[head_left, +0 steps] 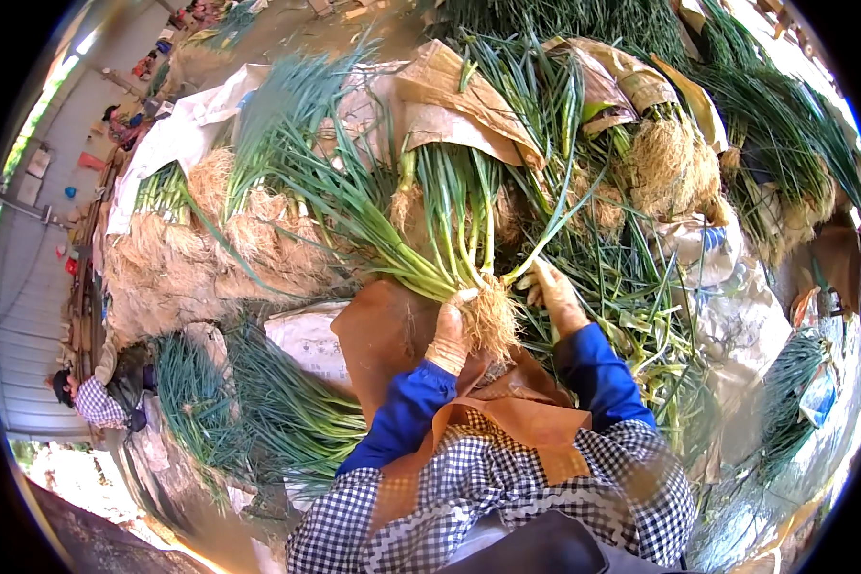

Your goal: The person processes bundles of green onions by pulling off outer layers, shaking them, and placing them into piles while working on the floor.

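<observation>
In front of me fans a bunch of green onions (440, 225), its pale stalks converging at a tangle of tan roots (493, 320). My left hand (450, 330) is closed round the stalk bases on the left side, thumb up against the roots. At the bunch's right edge, my right hand (553, 295) pinches the base of a single green onion stalk (550, 234) that leans out to the right. An orange-brown apron sheet (387, 330) covers my lap beneath the bunch.
Rooted bundles (249, 225) lie in a row at the left, partly under sacking. A brown paper wrap (464, 105) lies beyond the bunch, and a root-heavy bundle (674, 163) to the right. Stripped leaves (651, 316) litter my right side. Another person (105, 402) sits far left.
</observation>
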The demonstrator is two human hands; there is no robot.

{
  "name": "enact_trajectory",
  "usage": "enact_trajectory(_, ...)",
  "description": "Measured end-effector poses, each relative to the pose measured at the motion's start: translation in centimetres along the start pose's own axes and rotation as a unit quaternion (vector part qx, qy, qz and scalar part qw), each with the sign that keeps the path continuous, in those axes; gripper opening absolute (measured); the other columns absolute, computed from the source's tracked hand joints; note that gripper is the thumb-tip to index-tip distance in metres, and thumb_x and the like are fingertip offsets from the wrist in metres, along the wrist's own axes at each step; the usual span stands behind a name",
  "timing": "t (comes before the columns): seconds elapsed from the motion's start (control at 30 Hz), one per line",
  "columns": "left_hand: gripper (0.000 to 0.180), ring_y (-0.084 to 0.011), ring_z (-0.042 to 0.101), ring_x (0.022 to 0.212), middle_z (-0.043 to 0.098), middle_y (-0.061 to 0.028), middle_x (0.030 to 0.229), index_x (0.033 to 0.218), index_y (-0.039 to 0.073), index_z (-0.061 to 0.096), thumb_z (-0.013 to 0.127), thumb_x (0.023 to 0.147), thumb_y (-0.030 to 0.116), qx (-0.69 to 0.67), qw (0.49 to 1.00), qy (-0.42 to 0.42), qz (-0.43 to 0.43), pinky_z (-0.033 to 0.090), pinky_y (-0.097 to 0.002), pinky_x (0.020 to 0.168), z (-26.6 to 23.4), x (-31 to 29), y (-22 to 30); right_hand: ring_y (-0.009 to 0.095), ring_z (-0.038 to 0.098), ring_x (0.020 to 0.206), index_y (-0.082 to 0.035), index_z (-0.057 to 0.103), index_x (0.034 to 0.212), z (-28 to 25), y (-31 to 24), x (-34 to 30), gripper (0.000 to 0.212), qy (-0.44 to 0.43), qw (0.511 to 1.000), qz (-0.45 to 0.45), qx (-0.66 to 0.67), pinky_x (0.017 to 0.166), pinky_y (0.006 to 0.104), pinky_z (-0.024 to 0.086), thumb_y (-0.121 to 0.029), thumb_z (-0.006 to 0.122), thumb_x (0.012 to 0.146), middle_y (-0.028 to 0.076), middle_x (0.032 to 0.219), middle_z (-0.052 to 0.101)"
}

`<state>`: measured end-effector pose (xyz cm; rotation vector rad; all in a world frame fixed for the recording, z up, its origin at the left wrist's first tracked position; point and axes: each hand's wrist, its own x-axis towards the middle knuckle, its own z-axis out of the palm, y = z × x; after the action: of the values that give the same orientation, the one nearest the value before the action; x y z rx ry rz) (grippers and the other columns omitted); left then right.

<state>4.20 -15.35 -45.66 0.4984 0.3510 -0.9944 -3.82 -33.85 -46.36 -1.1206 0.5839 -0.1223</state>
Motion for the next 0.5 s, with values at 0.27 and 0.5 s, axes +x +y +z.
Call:
enact_trajectory(0.27, 0.013, -0.0052, 0.049, 0.048, 0.060, -0.0003, 0.071, 0.084, 0.001, 0.063, 0.060, 0.078, 0.013, 0.144, 0.974, 0.133, 0.115, 0.038, -0.0165, 0.043, -3.9, 1.8, -0.4, 0.021, 0.061, 0.064, -0.008, 0.064, 0.087, 7.7, -3.4, 1.0, 0.030, -0.034, 0.805, -0.383, -0.452, 0.061, 0.0315, 0.048, -0.037, 0.066, 0.079, 0.008, 0.068, 0.062)
enact_trajectory(0.5, 0.028, -0.0263, 0.063, 0.085, 0.063, -0.0146, 0.096, 0.104, -0.004, 0.057, 0.051, 0.081, 0.010, -0.003, 0.998, 0.040, 0.040, 0.051, -0.0389, 0.081, -1.8, 0.3, 0.2, 0.008, 0.051, 0.055, -0.005, 0.064, 0.089, 0.6, -3.0, -4.3, 0.031, -0.471, 0.857, 0.096, -0.186, 0.051, 0.0232, 0.044, -0.035, 0.060, 0.087, 0.002, 0.070, 0.062)
